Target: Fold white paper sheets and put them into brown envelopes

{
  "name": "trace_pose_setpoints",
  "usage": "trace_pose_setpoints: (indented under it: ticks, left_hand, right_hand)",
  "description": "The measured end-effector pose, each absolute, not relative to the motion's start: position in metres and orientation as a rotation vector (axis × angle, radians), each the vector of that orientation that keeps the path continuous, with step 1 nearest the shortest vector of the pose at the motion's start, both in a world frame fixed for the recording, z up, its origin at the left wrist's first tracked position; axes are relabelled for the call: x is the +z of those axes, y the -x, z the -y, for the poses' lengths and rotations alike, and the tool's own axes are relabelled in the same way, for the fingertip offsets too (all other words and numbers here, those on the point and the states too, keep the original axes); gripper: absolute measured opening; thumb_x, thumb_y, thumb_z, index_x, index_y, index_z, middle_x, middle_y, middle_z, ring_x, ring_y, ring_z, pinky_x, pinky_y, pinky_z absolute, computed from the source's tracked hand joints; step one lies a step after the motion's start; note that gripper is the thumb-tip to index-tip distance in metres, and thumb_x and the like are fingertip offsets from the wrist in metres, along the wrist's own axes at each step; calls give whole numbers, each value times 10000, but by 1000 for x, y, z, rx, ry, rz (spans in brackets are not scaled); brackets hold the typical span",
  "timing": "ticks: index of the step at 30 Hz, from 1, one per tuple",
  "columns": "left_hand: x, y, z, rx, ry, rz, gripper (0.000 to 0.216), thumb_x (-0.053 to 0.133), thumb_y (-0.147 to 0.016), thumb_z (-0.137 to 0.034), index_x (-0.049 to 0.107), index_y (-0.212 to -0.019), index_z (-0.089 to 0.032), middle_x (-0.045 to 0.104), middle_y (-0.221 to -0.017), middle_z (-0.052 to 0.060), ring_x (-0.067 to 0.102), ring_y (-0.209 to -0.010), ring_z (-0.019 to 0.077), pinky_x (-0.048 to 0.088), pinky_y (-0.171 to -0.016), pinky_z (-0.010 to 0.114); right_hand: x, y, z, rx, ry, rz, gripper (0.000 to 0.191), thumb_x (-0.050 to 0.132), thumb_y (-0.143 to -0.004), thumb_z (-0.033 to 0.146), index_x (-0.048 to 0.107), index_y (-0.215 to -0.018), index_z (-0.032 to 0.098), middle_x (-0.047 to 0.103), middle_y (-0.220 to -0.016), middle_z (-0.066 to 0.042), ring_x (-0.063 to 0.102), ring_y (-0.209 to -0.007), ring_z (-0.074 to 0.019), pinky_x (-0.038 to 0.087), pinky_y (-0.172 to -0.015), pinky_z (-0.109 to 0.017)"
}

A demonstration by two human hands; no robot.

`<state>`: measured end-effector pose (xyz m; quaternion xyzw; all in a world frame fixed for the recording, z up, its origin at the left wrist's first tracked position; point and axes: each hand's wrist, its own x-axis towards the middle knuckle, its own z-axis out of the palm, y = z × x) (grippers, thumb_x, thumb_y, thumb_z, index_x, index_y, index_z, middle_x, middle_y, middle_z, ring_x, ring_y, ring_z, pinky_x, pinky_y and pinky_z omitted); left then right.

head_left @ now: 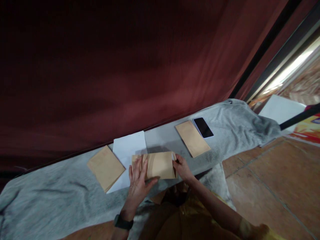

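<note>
A brown paper envelope [160, 165] lies crosswise in front of me, its right end gaping, with a bit of white showing at the upper corner of the mouth. My left hand [140, 181] rests on its left part, fingers spread flat and thumb along the lower edge. At the right end, the closed fingers of my right hand [182, 168] grip the envelope's edge; the fingertips are partly hidden. Under the left end is a white sheet of paper [130, 143], partly covered by the envelope and by a stack of brown envelopes [106, 168] to its left.
Another brown envelope [193, 138] lies to the right, touching a dark-screened phone [203, 127]. Everything sits on a narrow bench draped in grey cloth [57, 196]. A dark red curtain [125, 83] hangs directly behind it. Tiled floor [255, 190] shows at the right.
</note>
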<state>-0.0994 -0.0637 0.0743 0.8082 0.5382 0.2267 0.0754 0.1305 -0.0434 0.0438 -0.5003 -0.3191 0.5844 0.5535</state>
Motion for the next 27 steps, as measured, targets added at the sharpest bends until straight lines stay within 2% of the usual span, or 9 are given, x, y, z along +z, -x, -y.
trace_pose_setpoints:
  ticks: [2,5,8,10,12,16,20,27]
  left_hand:
    - [72,91,73,991,-2093,-1751,748,620,-916,-472,290,-1553,-263,287,-1608,149,250,-1502,330,226,-1218,545]
    - [66,69,92,1380,-1363,-1801,694,639,-895,-516,383,-1492,-270,393,-1524,128,395,-1423,296,385,-1152,456]
    - [63,39,109,1448,-681,-1626,587,686,-857,-534,501,-1363,-302,540,-1396,78,522,-1319,258,454,-1092,419]
    - [64,19,112,1312,-431,-1375,511,740,-805,-532,592,-1209,-256,656,-1209,82,638,-1161,259,529,-989,422]
    - [66,2,109,1175,-306,-1194,466,819,-735,-470,623,-1077,-222,703,-1063,69,697,-1004,239,573,-881,392]
    - [68,-18,92,1119,-217,-1141,364,850,-688,-291,628,-966,-216,719,-946,16,706,-822,167,576,-719,288]
    - [67,-21,81,1092,-219,-1204,264,793,-709,-214,641,-925,-227,721,-913,-7,697,-774,143,554,-651,246]
    - [67,-22,79,1092,-210,-1204,261,801,-676,-202,654,-889,-228,719,-882,-18,682,-748,133,546,-639,240]
  right_hand:
    - [44,-130,40,1355,1175,691,238,718,-653,427,669,-774,228,708,-721,5,626,-696,-186,510,-665,-285]
    - [44,-130,38,1340,1156,594,287,734,-640,454,684,-801,221,742,-783,-28,665,-748,-217,531,-707,-321]
    - [43,-127,41,1333,1142,513,312,739,-633,453,685,-829,216,754,-829,-42,686,-777,-225,541,-732,-335]
    - [41,-124,44,1326,1144,469,334,746,-619,452,679,-849,218,755,-848,-40,689,-779,-221,541,-726,-329]
    - [40,-121,47,1323,1154,435,350,746,-616,457,671,-863,221,753,-847,-35,687,-764,-213,540,-706,-318]
    - [38,-117,49,1320,1187,398,366,750,-621,464,663,-882,223,745,-814,-26,674,-714,-196,532,-652,-291]
    - [37,-119,47,1289,1217,387,350,761,-605,457,664,-839,214,737,-785,-22,661,-690,-185,522,-634,-277]
    - [32,-124,46,1257,1243,391,349,756,-601,448,677,-845,211,741,-816,-28,672,-750,-201,530,-706,-303]
